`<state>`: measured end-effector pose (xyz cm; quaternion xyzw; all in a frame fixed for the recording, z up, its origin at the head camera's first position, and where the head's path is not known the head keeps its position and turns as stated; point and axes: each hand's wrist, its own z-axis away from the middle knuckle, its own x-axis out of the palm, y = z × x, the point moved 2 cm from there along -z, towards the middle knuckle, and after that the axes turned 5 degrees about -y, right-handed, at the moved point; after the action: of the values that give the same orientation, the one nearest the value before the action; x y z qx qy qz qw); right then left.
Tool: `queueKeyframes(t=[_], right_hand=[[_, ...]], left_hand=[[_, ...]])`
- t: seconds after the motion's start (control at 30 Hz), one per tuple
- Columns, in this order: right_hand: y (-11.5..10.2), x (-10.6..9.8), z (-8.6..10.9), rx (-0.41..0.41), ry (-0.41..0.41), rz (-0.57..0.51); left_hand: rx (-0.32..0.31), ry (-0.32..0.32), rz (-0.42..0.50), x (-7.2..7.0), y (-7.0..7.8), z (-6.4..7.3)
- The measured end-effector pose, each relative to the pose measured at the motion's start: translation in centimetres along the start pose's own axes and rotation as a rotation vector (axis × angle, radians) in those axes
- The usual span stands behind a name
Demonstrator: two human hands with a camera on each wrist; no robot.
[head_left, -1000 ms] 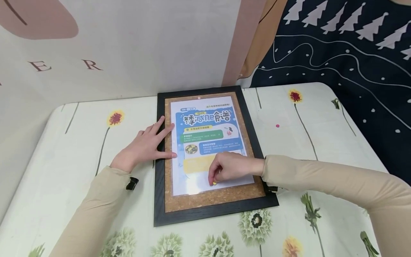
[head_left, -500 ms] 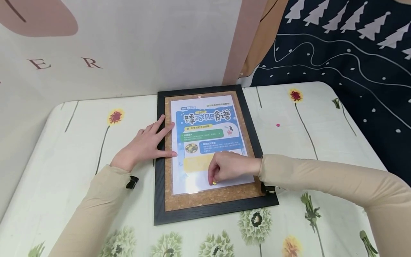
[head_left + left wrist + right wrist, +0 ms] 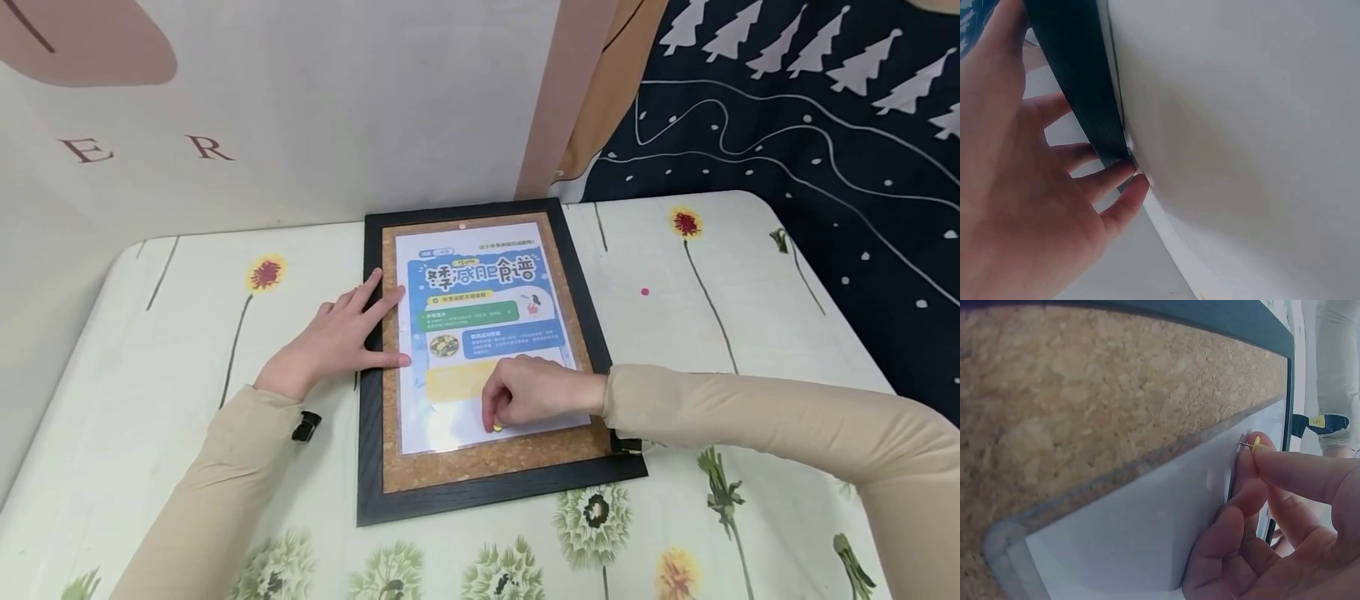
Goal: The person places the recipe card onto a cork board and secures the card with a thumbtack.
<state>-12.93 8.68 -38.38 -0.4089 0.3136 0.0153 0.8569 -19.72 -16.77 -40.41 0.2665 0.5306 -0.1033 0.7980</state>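
A laminated poster [image 3: 480, 275] in blue, green and yellow lies on a cork board [image 3: 480, 471] with a black frame [image 3: 495, 493]. Between thumb and finger my right hand [image 3: 534, 390] pinches a yellow thumbtack [image 3: 1256, 445] at the poster's lower edge. In the right wrist view the tack's metal pin points at the sheet, close to its surface. My left hand [image 3: 330, 342] spreads over the frame's left side, fingertips on the poster's left edge. From the left wrist view, its fingers [image 3: 1122, 203] lie along the dark frame. A pale tack [image 3: 462, 226] sits at the poster's top edge.
The board lies on a table with a white flowered cloth [image 3: 172, 350]. A small pink round thing [image 3: 645, 292] is on the cloth right of the board. Behind the table hang a pale printed curtain [image 3: 337, 108] and a dark tree-patterned one [image 3: 750, 125].
Hardly anything differs: both hands keep their places, the right still pinching the yellow thumbtack at the poster's lower edge. The head view has shifted slightly.
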Motion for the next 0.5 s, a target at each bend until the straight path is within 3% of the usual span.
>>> queueKeyframes(t=[0.5], right_hand=[[0.16, 0.4, 0.47, -0.057, 0.056, 0.054]], left_hand=[[0.005, 0.002, -0.006, -0.01, -0.01, -0.13]])
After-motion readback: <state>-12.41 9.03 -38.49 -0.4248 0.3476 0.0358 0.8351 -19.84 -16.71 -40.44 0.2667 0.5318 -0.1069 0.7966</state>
